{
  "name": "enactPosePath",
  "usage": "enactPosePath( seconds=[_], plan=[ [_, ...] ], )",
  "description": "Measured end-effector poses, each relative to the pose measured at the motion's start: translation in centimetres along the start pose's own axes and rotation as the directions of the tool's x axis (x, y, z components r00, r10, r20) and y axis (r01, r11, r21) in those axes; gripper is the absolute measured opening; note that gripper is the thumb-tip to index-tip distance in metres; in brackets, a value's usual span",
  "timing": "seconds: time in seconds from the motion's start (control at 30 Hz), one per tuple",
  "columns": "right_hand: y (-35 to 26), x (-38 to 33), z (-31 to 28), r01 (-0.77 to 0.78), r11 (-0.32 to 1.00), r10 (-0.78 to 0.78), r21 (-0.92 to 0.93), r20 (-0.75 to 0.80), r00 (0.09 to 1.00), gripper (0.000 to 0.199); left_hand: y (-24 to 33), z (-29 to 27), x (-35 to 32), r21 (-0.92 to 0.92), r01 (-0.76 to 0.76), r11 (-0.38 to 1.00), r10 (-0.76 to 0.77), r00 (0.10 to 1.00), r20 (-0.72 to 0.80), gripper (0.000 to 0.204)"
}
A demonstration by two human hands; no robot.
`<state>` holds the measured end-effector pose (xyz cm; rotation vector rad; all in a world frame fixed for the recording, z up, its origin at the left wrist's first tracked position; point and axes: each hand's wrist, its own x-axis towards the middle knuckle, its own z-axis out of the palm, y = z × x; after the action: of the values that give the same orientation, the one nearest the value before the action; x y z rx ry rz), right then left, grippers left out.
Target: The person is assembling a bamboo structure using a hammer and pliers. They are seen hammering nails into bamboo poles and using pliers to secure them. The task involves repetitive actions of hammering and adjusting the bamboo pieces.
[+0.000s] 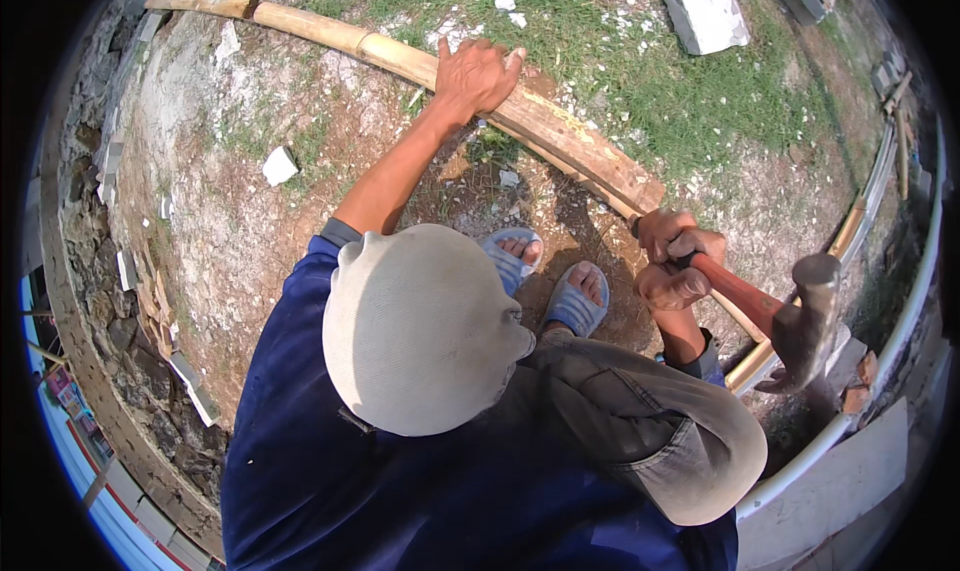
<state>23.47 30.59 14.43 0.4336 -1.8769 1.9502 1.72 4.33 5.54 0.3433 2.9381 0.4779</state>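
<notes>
My left hand (480, 75) is pressed over a long bamboo pole (300, 23), its fingers curled over the far side. Under and beside that hand a rough wooden board (590, 153) slants down to the right, with a thinner pole (560, 167) along its near edge. My right hand (680, 259) is wrapped round the red-orange handle of a hammer (735, 291), near the board's right end. The worn metal hammer head (808, 316) points away to the lower right, apart from the board.
Blue sandals (578, 306) on my feet stand between my bent knees. White stone chips (280, 166) lie on dirt and grass. A large pale block (702, 11) lies at the far right. A stone wall (100, 311) curves along the left; a white pipe (905, 321) runs at the right.
</notes>
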Motion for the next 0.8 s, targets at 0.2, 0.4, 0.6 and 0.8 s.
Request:
enactPosePath(
  seconds=[0.2,0.4,0.6,0.8],
  plan=[
    [-0.8,1.6,-1.5,-0.499,0.540,0.703,-0.678,0.038,0.710,0.043,-2.1,3.7,0.2,-0.017,-0.016,1.000,0.016,1.000,0.022,0.061],
    [-6.0,6.1,0.6,0.102,0.979,-0.070,0.177,-0.176,0.982,0.048,-2.4,1.3,-2.2,-0.028,0.022,0.999,-0.023,0.999,-0.023,0.058],
    [4.4,-5.1,-0.7,-0.369,0.358,0.811,-0.858,0.090,0.578,0.034,-0.3,1.9,-0.6,-0.019,-0.011,1.000,0.011,0.999,-0.042,0.057],
    [4.0,-6.0,-0.4,-0.283,0.484,0.642,-0.828,0.116,0.758,0.028,-0.6,2.1,-1.3,-0.014,0.007,1.000,-0.009,0.995,-0.104,0.060]
  ],
)
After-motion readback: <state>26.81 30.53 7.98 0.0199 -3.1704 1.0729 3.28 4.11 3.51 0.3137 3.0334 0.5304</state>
